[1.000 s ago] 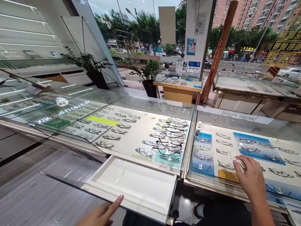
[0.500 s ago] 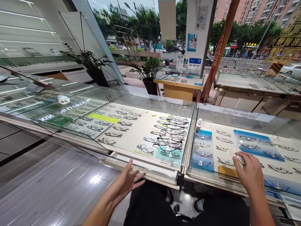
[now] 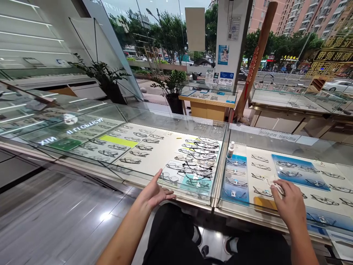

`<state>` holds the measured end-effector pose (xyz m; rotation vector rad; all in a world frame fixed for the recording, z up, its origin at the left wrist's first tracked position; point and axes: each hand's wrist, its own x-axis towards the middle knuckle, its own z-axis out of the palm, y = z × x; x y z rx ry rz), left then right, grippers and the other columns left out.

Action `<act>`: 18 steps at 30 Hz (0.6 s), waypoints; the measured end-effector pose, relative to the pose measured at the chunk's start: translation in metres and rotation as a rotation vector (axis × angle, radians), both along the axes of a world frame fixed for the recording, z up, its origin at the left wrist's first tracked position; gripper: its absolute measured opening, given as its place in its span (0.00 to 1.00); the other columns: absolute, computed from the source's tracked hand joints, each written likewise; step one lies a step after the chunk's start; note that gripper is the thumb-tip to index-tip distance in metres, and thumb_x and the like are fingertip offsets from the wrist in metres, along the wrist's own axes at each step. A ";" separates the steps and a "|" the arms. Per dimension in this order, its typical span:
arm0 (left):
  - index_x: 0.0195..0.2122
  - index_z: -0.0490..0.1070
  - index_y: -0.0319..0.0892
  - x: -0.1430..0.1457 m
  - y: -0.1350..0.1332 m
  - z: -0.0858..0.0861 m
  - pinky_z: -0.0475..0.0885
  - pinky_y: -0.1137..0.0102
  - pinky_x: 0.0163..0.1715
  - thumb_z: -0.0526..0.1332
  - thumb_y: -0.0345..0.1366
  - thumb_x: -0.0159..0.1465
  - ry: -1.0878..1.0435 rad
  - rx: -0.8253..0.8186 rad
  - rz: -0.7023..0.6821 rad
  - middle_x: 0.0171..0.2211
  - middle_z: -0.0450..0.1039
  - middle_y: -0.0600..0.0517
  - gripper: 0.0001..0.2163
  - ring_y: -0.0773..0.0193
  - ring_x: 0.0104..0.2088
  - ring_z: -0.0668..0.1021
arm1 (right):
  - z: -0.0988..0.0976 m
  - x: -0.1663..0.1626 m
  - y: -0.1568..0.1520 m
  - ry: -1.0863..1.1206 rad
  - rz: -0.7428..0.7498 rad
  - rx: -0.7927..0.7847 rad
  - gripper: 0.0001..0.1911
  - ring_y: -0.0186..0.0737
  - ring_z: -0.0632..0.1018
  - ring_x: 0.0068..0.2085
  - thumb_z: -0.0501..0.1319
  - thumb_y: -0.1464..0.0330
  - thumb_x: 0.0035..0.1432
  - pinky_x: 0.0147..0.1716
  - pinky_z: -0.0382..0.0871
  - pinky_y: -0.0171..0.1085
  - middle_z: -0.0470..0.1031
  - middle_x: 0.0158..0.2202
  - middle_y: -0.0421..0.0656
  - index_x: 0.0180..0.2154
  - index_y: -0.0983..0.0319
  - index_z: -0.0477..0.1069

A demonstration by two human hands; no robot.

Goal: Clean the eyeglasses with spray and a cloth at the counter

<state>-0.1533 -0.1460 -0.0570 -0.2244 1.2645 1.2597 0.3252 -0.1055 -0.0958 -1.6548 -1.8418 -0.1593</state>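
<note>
In the head view, at lower centre, the left hand (image 3: 153,195) is spread, grip released, at the display counter's (image 3: 161,154) front edge; any drawer there looks pushed home. At lower right, the right hand's (image 3: 292,204) grip pinches a small pale item (image 3: 270,181), partly hidden, apparently not yet set down.

Drawer (image 3: 190,201) closed beneath glass case (image 3: 158,151); small whitish item (image 3: 270,181) over neighbouring case (image 3: 261,149), blurred
</note>
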 end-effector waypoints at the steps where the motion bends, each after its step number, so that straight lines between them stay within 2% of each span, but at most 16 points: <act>1: 0.78 0.24 0.49 0.002 0.001 0.000 0.61 0.27 0.59 0.59 0.50 0.72 0.019 0.007 0.003 0.77 0.22 0.24 0.46 0.23 0.75 0.40 | -0.001 0.002 0.000 -0.005 0.005 -0.008 0.21 0.58 0.77 0.49 0.55 0.51 0.67 0.48 0.71 0.53 0.81 0.45 0.51 0.43 0.57 0.79; 4: 0.78 0.29 0.56 0.005 0.000 0.000 0.68 0.30 0.56 0.60 0.47 0.72 0.076 0.051 -0.012 0.78 0.22 0.31 0.43 0.23 0.75 0.39 | -0.003 0.005 0.000 -0.018 0.027 -0.034 0.20 0.57 0.77 0.50 0.56 0.51 0.67 0.49 0.71 0.53 0.81 0.46 0.50 0.45 0.57 0.78; 7: 0.78 0.34 0.56 0.005 -0.004 -0.001 0.70 0.35 0.58 0.60 0.46 0.73 0.143 0.122 -0.053 0.79 0.26 0.37 0.41 0.27 0.76 0.42 | -0.003 0.004 0.000 -0.002 0.013 -0.022 0.20 0.57 0.77 0.50 0.56 0.51 0.67 0.49 0.71 0.53 0.81 0.46 0.51 0.44 0.57 0.79; 13: 0.78 0.40 0.49 0.000 -0.005 -0.009 0.65 0.34 0.63 0.57 0.42 0.74 0.170 0.189 -0.091 0.79 0.38 0.37 0.36 0.37 0.77 0.47 | 0.000 -0.003 -0.001 0.024 -0.008 0.013 0.21 0.57 0.78 0.48 0.55 0.50 0.66 0.48 0.71 0.52 0.81 0.44 0.50 0.42 0.57 0.78; 16: 0.77 0.47 0.47 -0.005 -0.005 -0.017 0.68 0.37 0.63 0.59 0.43 0.73 0.130 0.232 -0.097 0.77 0.47 0.35 0.35 0.38 0.76 0.53 | 0.000 -0.003 -0.002 0.025 -0.015 0.010 0.22 0.57 0.78 0.48 0.55 0.50 0.66 0.48 0.71 0.52 0.81 0.45 0.50 0.42 0.57 0.78; 18: 0.77 0.47 0.49 -0.007 -0.005 -0.022 0.69 0.39 0.62 0.62 0.44 0.72 0.112 0.244 -0.092 0.77 0.47 0.35 0.36 0.38 0.76 0.54 | 0.000 -0.002 -0.002 0.025 -0.021 -0.001 0.22 0.57 0.78 0.48 0.55 0.50 0.66 0.48 0.71 0.52 0.81 0.45 0.50 0.42 0.57 0.79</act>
